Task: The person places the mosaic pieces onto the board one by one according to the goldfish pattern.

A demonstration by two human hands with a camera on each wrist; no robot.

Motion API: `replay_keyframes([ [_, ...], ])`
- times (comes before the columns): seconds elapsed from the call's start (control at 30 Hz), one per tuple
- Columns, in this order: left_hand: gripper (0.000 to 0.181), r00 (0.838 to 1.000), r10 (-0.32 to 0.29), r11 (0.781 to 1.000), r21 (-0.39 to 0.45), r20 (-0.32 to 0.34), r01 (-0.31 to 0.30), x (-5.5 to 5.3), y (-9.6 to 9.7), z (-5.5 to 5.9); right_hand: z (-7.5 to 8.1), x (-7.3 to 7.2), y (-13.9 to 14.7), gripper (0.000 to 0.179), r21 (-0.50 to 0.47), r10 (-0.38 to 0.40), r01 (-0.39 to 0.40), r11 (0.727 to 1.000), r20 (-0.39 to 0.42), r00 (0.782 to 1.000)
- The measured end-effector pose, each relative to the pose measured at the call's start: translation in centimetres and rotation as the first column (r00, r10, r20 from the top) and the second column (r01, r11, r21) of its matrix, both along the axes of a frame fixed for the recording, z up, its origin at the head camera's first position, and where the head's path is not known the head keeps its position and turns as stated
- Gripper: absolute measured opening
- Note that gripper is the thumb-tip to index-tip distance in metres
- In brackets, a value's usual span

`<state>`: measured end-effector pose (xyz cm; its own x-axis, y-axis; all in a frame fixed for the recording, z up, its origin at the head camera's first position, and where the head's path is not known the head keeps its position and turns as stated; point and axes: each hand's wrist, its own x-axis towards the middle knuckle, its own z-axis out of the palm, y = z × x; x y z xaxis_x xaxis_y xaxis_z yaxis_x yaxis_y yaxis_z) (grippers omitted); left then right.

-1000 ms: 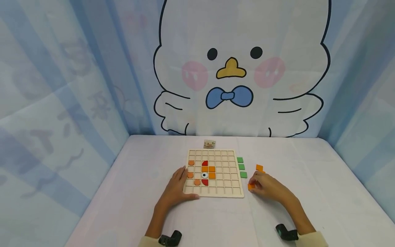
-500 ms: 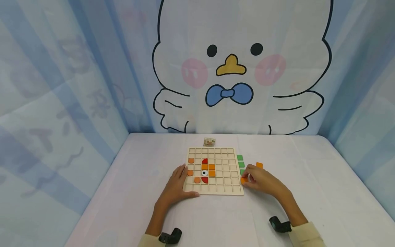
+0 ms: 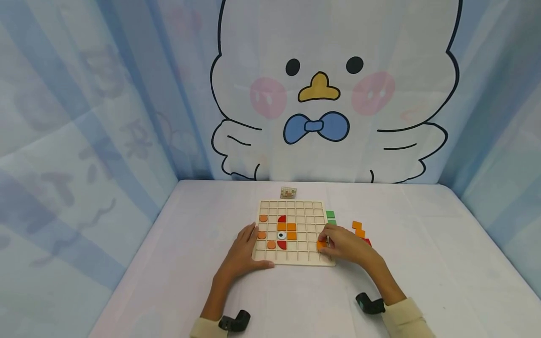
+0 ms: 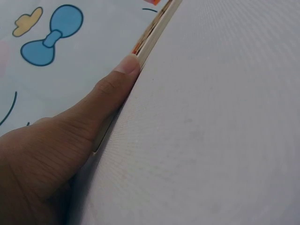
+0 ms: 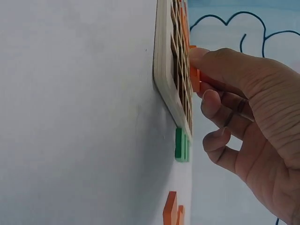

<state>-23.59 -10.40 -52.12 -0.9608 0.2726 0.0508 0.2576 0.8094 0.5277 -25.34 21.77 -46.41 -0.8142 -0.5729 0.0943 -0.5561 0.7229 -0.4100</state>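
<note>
A wooden grid board (image 3: 306, 211) lies flat on the table. My left hand (image 3: 241, 256) rests against its near left corner, the fingers along the left side and the thumb (image 4: 105, 91) straight on the front edge. Between thumb and fingers, my right hand (image 3: 348, 244) pinches an orange square tile (image 3: 321, 245) over the board's right-hand columns. Several pieces sit in the grid: orange discs (image 3: 271, 245), red quarter-round tiles (image 3: 282, 218), orange squares (image 3: 291, 227) and a white eye tile (image 3: 282, 235). In the right wrist view the held tile (image 5: 194, 82) appears edge-on above the grid.
Green square tiles (image 3: 330, 214) lie along the board's right side, partly behind my right hand. Farther right are loose orange tiles (image 3: 357, 225) and a red piece (image 3: 367, 241), partly covered. A small patterned item (image 3: 289, 192) lies behind the board.
My right hand has carried the orange tile left from the table beside the board to over its right columns. The red piece has come into view. My left hand stays at the corner.
</note>
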Motion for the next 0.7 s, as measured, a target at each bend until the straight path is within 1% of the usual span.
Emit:
replay_keyframes([
  [0.13, 0.122, 1.000, 0.001, 1.000, -0.007, 0.001, -0.001, 0.0, 0.0, 0.1, 0.1, -0.3, -1.2, 0.021, 0.004, -0.001, 0.000, 1.000, 0.037, 0.999],
  [0.2, 0.121, 1.000, -0.003, 1.000, -0.001, -0.004, 0.003, 0.0, 0.0, 0.1, 0.1, -0.4, -1.7, 0.021, 0.001, 0.013, -0.013, 1.000, 0.041, 0.999],
  [0.43, 0.121, 1.000, 0.000, 1.000, 0.003, -0.010, 0.000, 0.0, 0.1, 0.2, 0.0, -0.8, -3.8, 0.021, 0.026, 0.068, -0.068, 0.997, -0.001, 0.998],
  [0.7, 0.121, 1.000, 0.005, 1.000, 0.008, 0.022, -0.005, 0.2, 0.0, 0.3, -0.1, -0.9, -5.6, 0.025, 0.063, 0.075, -0.075, 0.995, 0.007, 0.997],
])
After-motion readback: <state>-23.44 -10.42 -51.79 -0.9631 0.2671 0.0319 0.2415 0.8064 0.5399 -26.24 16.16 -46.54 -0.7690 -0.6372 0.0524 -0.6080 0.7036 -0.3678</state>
